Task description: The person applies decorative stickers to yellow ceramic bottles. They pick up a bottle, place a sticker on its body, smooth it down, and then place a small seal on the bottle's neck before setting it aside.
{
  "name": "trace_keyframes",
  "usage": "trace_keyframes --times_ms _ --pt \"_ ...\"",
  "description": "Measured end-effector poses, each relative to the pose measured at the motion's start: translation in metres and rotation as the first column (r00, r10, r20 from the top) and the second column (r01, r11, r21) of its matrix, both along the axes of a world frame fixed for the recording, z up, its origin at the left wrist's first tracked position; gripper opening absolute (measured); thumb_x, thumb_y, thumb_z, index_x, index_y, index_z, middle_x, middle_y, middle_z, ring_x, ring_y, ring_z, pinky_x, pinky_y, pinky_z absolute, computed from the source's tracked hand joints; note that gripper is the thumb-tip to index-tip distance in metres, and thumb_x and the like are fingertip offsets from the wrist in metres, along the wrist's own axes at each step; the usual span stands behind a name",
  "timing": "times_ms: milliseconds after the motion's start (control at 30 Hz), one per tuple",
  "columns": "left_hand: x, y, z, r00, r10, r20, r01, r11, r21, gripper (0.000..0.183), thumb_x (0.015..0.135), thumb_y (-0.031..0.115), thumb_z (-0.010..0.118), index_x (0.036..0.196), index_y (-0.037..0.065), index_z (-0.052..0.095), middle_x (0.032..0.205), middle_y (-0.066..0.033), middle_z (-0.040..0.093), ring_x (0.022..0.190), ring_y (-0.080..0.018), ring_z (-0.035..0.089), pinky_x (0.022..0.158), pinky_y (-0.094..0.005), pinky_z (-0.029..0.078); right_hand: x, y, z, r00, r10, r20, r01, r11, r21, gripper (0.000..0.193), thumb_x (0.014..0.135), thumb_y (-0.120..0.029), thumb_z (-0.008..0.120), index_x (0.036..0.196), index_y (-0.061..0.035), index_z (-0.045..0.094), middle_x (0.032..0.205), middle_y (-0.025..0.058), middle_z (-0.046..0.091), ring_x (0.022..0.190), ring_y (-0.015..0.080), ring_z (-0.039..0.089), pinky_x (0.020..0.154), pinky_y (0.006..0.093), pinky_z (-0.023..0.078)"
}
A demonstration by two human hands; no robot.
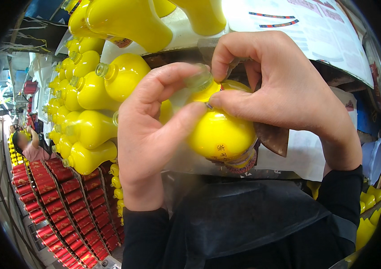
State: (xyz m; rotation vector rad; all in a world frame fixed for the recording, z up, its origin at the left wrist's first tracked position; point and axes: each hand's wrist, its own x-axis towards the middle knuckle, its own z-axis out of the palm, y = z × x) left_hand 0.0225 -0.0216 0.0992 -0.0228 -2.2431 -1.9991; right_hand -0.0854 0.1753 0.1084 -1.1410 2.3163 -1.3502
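Note:
A glossy yellow glass bottle (219, 132) with a rounded body, clear mouth and patterned lower band leans toward me between my hands. My left hand (148, 130) is closed round its neck, fingers behind the mouth and thumb in front, slightly blurred. With thumb and fingertips closed at the base of the neck, my right hand (287, 83) pinches a narrow label strip (209, 106). Only small dark and red bits of that strip show; my fingers hide the rest. Two similar dark strips with red marks (271, 16) lie on a white sheet beyond my right hand.
Several more yellow bottles (94, 89) lie stacked on the left, and larger ones (127, 22) stand on the far ledge. Rows of red cylinders (71, 201) fill the lower left. A person (36, 145) is in the left background. A white tub (373, 159) sits at right.

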Motion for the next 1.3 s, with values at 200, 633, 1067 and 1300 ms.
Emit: trace_keyframes --times_ms 200,633,1067,1300 --pt "-0.001 -0.001 0.001 1.0 -0.006 -0.007 0.006 1.0 -0.005 0.042 0.086 -0.007 0.071 0.127 -0.006 0.063 0.127 -0.0114 0.066 0.122 -0.0189 0.062 0.108 -0.0322 0.046 0.007 0.001 -0.008 0.984 -0.025 -0.178 0.012 0.997 -0.073 0.025 0.08 -0.018 0.079 0.096 -0.0039 0.067 0.075 -0.0017 0.06 0.055 0.0018 0.045 0.05 0.0193 0.034" --pt "0.001 -0.001 0.001 1.0 -0.011 0.002 0.011 0.999 -0.051 0.048 0.086 -0.002 0.075 0.131 -0.005 0.058 0.129 -0.0153 0.068 0.122 -0.0216 0.064 0.107 -0.0326 0.046 -0.012 -0.002 0.026 0.91 0.035 0.413 -0.179 0.932 0.315 0.035 0.084 -0.016 0.076 0.111 -0.0015 0.059 0.089 0.0073 0.065 0.066 0.0073 0.062 0.056 0.0217 0.048" --pt "0.005 -0.003 -0.005 0.998 -0.038 -0.048 0.038 0.999 -0.013 0.046 0.087 -0.002 0.075 0.13 -0.005 0.059 0.129 -0.0168 0.068 0.122 -0.0228 0.064 0.108 -0.0339 0.047 -0.001 0.002 0.023 0.98 0.049 0.194 -0.088 0.976 0.197 0.032 0.089 -0.023 0.083 0.108 0.0016 0.074 0.089 0.0071 0.072 0.07 0.0094 0.065 0.064 0.0203 0.053" --pt "0.004 -0.003 -0.005 0.998 -0.045 -0.053 0.044 0.999 -0.027 0.045 0.087 -0.003 0.074 0.13 -0.005 0.059 0.129 -0.018 0.068 0.123 -0.0236 0.064 0.108 -0.0345 0.047 0.001 0.001 0.018 0.998 0.067 0.015 -0.068 0.987 0.143 0.03 0.086 -0.021 0.085 0.105 0.0017 0.078 0.087 0.0061 0.073 0.065 0.007 0.061 0.058 0.0198 0.048"
